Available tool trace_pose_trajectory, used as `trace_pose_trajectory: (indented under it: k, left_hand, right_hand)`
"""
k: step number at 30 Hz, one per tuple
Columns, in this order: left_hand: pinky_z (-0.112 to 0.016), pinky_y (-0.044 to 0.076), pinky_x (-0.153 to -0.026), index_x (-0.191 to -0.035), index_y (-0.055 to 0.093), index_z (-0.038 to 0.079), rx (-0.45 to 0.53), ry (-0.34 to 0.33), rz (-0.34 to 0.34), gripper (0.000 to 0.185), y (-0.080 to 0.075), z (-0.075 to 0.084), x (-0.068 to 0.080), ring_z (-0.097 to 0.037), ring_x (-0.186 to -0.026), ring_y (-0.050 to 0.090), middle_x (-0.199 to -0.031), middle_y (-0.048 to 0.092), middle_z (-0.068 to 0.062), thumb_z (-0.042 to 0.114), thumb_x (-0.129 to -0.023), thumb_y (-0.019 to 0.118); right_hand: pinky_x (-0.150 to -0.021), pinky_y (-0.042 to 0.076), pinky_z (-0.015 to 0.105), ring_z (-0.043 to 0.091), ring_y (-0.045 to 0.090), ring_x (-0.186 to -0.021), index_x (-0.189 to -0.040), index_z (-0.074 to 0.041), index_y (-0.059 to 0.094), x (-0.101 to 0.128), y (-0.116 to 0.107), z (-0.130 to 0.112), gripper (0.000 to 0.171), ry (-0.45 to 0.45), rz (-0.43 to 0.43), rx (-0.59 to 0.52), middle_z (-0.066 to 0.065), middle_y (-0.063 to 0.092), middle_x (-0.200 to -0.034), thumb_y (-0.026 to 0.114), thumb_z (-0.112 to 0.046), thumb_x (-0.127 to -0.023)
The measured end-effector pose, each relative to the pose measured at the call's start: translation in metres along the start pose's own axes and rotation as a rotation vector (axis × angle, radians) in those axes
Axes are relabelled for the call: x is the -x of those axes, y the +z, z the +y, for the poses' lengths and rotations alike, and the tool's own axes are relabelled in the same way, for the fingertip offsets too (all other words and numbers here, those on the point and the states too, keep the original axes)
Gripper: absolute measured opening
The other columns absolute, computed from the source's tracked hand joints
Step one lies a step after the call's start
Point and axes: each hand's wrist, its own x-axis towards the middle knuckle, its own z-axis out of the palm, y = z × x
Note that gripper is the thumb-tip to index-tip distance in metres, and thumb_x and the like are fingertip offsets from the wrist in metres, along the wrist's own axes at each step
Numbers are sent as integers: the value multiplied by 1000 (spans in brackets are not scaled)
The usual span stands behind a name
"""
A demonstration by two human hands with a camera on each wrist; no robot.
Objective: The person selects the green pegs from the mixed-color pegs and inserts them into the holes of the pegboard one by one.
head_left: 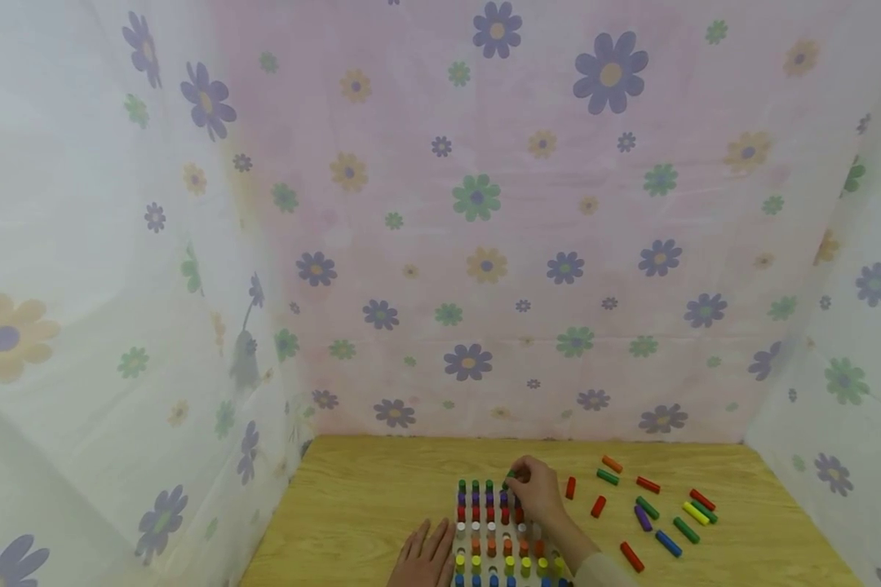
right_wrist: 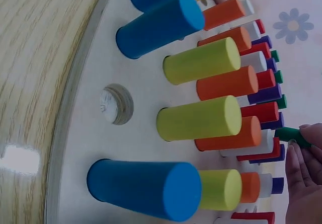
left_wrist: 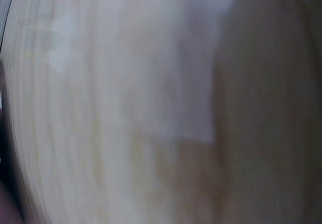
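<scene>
I'd lower the green peg (right_wrist: 291, 135), pinched by the right hand (head_left: 540, 494), upright into the far green row (head_left: 475, 487), left hand (head_left: 423, 558) spread nearer

The board (right_wrist: 83, 133) lies on the table (head_left: 352, 481), with standing pegs (head_left: 490, 514) in it, row behind row. The left hand (head_left: 424, 556) is just left of it; the right hand (head_left: 537, 489) is at its far right part, a held peg (right_wrist: 290, 135) between the fingers. Loose pegs (head_left: 598, 506) lie farther right on the table. Cloth (head_left: 411, 244) hangs behind, left and right.
</scene>
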Motion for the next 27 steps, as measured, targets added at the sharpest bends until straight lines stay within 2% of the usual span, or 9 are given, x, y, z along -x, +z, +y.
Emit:
trace_pose_trajectory:
  k: [4, 15, 23, 27]
  left_hand:
    - [-51, 38, -118, -155, 49, 25, -16, -3, -12, 67, -1, 1, 0, -32, -145, 43, -157, 48, 6, 58, -110, 12]
    - [-49, 41, -115, -153, 51, 26, -49, -3, 40, 62, 1, 2, 1, -31, -142, 46, -154, 51, 7, 56, -111, 17]
    - [-50, 38, -117, -155, 49, 25, -28, -15, -8, 68, -2, 2, -1, -31, -144, 43, -156, 49, 6, 59, -109, 12]
    - [-50, 38, -117, -155, 49, 25, -34, -9, -5, 67, -1, 2, -1, -31, -144, 43, -156, 49, 6, 58, -110, 13]
  right_hand:
    - [-64, 57, 27, 15, 62, -78, -94, -3, 68, -2, 2, 4, 8, -12, 3, 24, 3, 66, -85, 75, 0, -90]
    - [-64, 56, 30, 15, 61, -78, -93, -4, 68, -3, 6, 7, 10, -9, -20, 80, 2, 66, -85, 75, 1, -89]
    - [-67, 56, 33, 15, 61, -78, -93, -3, 67, -5, 8, 5, 10, 0, -47, 99, 1, 66, -85, 74, 2, -89]
    - [-67, 55, 32, 15, 59, -78, -91, -4, 67, -4, 8, 4, 10, 8, -60, 97, 1, 65, -85, 74, 3, -89]
